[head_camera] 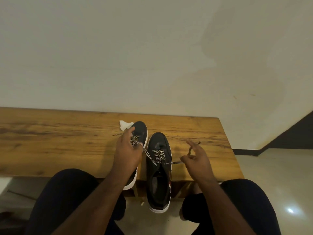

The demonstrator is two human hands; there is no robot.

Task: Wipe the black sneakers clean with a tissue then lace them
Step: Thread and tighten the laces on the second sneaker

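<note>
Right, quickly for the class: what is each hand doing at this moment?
Left hand: grips the lace over the left sneaker.
Right hand: pinches the lace's other end beside the right sneaker.

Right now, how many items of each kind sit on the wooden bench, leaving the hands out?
Black sneakers: 2, the left one and the right one
Checked laces: 2, one per sneaker
White tissue: 1
Total: 5

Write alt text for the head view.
Both hands lace the right black sneaker on a wooden table: the left hand and right hand each pinch a lace end. A tissue lies past the left sneaker.
</note>
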